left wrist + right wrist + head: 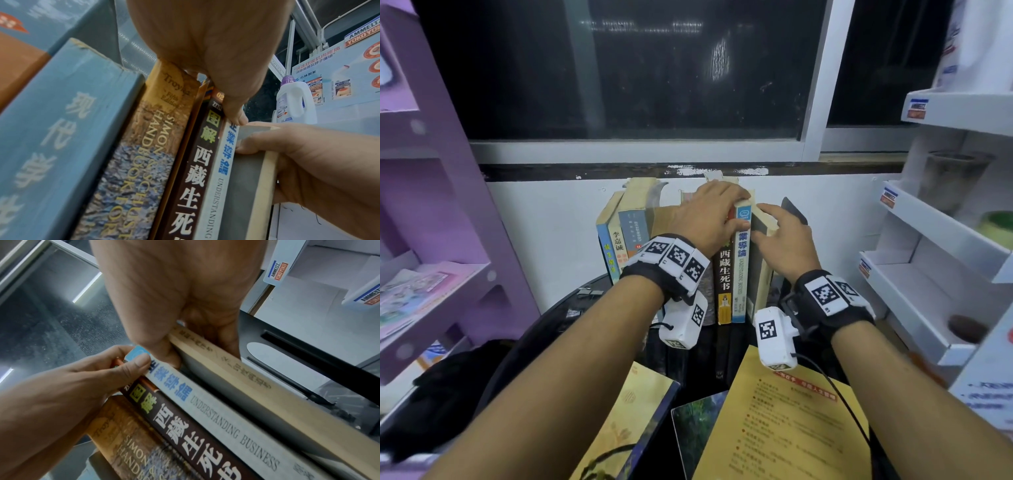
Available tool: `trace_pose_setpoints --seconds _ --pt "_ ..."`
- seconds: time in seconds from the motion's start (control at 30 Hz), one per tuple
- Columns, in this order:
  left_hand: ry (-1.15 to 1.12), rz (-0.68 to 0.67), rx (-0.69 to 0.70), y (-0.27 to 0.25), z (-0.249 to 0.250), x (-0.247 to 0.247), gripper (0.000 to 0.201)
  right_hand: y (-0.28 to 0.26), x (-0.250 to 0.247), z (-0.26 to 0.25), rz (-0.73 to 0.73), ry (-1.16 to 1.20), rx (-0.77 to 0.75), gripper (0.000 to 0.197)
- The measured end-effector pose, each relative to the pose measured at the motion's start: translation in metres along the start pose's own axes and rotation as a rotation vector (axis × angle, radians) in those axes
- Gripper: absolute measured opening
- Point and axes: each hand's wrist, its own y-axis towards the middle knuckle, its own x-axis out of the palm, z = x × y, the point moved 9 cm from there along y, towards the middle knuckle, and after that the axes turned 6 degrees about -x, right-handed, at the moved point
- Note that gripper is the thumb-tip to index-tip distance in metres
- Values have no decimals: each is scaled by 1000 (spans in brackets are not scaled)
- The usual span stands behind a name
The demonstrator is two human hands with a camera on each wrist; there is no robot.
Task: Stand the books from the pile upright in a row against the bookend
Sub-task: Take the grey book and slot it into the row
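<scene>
Row of upright books (722, 274) at the table's (585, 308) far edge. Left hand (709, 219) grips the white book's (741, 267) top; right hand (784, 240) grips the tan book (236, 374) beside the black bookend (792, 209). More books (780, 421) lie flat at the near edge.

The left hand (207, 53) is reaching down from twelve o'clock, its thumb pressing on the top of a white book (218, 180) while the fingers are hidden behind the row. At three o'clock the right hand (320, 164) is gripping a grey book (244, 183), thumb lying across its cover. Toward nine o'clock a brown book (191, 175), a handbook (141, 164) and a blue book (57, 138) are standing spine-out, and a white bottle (296, 100) is showing at two o'clock.
</scene>
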Motion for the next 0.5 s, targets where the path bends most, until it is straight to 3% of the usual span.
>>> trace_pose_setpoints --seconds 0.27,0.5 --pt "6 0 -18 -1 0 0 43 -3 12 4 -173 72 13 59" --pt "15 -4 -33 -3 1 -2 51 -7 21 10 -408 -53 -12 103"
